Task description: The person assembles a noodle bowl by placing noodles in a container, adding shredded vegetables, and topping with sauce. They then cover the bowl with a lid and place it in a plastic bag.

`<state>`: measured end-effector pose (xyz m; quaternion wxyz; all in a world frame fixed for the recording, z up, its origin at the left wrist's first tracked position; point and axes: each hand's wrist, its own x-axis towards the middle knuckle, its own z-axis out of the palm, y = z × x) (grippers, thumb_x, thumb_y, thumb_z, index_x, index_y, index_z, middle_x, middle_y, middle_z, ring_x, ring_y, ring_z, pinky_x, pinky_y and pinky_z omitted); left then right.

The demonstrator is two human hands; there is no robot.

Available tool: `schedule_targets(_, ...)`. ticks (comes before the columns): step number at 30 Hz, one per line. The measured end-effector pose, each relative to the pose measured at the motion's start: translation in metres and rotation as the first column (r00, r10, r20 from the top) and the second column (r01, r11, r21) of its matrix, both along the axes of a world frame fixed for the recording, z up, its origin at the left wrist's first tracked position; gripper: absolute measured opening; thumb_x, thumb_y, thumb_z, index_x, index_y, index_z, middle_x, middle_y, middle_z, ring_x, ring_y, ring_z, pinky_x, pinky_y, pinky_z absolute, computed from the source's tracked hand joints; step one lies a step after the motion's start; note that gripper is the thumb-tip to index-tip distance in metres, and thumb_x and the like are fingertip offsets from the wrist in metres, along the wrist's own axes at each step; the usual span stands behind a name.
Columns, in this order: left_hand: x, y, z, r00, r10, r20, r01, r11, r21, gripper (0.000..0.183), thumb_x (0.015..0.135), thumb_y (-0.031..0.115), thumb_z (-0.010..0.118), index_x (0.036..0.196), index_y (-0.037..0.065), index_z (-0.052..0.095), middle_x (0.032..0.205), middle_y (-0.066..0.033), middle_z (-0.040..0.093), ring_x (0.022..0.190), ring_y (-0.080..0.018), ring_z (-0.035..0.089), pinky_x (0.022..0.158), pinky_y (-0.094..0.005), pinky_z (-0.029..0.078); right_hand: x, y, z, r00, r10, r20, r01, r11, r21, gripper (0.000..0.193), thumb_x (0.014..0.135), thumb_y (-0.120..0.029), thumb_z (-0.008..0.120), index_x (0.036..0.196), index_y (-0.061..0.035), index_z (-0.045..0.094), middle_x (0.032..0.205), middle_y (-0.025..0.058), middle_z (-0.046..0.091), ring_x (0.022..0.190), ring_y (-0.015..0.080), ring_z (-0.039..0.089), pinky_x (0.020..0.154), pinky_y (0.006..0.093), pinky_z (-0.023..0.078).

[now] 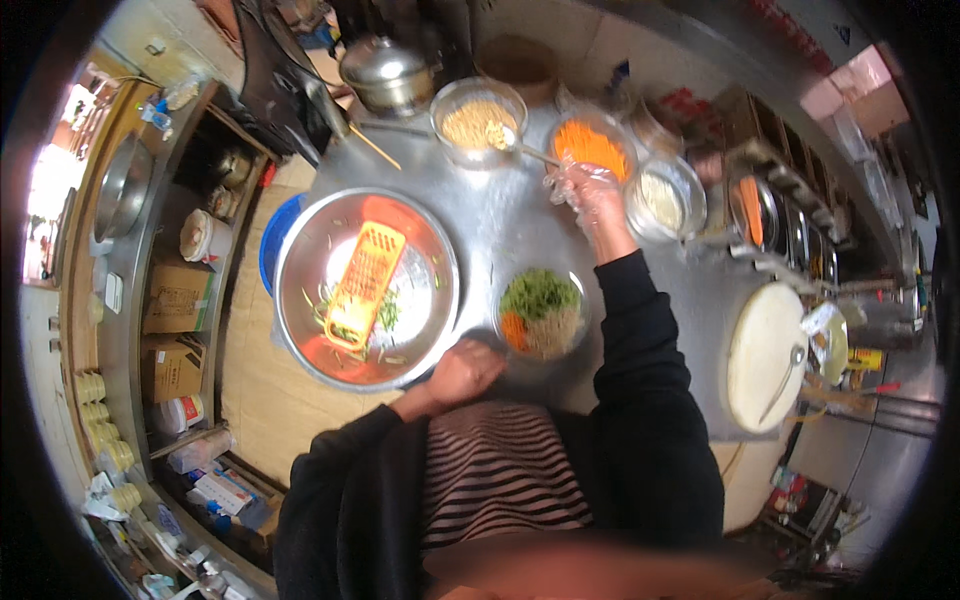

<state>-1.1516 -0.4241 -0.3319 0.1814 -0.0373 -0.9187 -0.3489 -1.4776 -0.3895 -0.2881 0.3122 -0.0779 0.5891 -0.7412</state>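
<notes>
My right hand, in a clear plastic glove, grips a long-handled metal spoon. The spoon's head, carrying some pale beans or nuts, is over a metal bowl of the same pale pieces. Bare and curled, my left hand is near the counter's front edge, between a large steel basin and a smaller clear bowl. That bowl contains chopped greens, orange shreds and pale brown shreds. A yellow plastic basket lies in the basin among scattered green shreds.
Bowls of orange shreds and white pieces stand at the back right. Behind is a lidded pot. A round white board carries a ladle on the right. Shelves with boxes line the left.
</notes>
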Motion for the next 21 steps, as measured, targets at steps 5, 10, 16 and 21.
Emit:
schedule_targets(5, 0.002, 0.008, -0.009, 0.96, 0.114, 0.255, -0.175, 0.957, 0.23, 0.009, 0.078, 0.012, 0.064, 0.082, 0.004, 0.066, 0.077, -0.0137, 0.063, 0.068, -0.0318, 0.06, 0.061, -0.0391, 0.049, 0.055, 0.119, 0.013, 0.996, -0.013, -0.083, 0.025, 0.988, 0.15, 0.014, 0.085, -0.014, 0.064, 0.076, -0.004, 0.061, 0.061, -0.0016, 0.055, 0.05, 0.0054, 0.045, 0.045, 0.0197, 0.031)
schedule_targets(10, -0.003, 0.011, -0.017, 0.823, 0.15, 0.547, -0.428, 0.798, 0.424, 0.017, 0.085, 0.015, 0.065, 0.086, -0.002, 0.066, 0.065, -0.0058, 0.061, 0.058, -0.0078, 0.05, 0.054, -0.0251, 0.042, 0.127, 0.191, 0.02, 0.98, -0.154, -0.128, 0.185, 0.939, 0.29, 0.008, 0.085, -0.008, 0.062, 0.086, -0.0006, 0.065, 0.066, -0.0007, 0.059, 0.055, 0.0056, 0.049, 0.05, 0.0203, 0.037)
schedule_targets(16, -0.012, 0.012, -0.028, 0.793, 0.152, 0.59, -0.514, 0.686, 0.514, 0.02, 0.087, 0.017, 0.063, 0.081, -0.002, 0.065, 0.061, 0.0016, 0.056, 0.056, -0.004, 0.044, 0.051, -0.0226, 0.038, 0.181, 0.219, -0.011, 0.537, 0.247, -0.807, 0.331, 0.818, 0.471, 0.012, 0.081, -0.003, 0.061, 0.091, -0.0045, 0.067, 0.072, 0.0101, 0.065, 0.053, 0.0198, 0.057, 0.049, 0.0278, 0.045)
schedule_targets(21, -0.011, 0.014, -0.035, 0.79, 0.175, 0.588, -0.508, 0.723, 0.468, 0.021, 0.088, 0.018, 0.062, 0.082, -0.002, 0.065, 0.062, 0.0015, 0.057, 0.057, -0.0042, 0.045, 0.052, -0.0223, 0.038, 0.187, 0.224, -0.01, 0.094, 0.451, -0.887, 0.412, 0.794, 0.448, 0.023, 0.074, 0.001, 0.06, 0.095, -0.0037, 0.065, 0.074, 0.0117, 0.064, 0.056, 0.0243, 0.059, 0.05, 0.0328, 0.047)
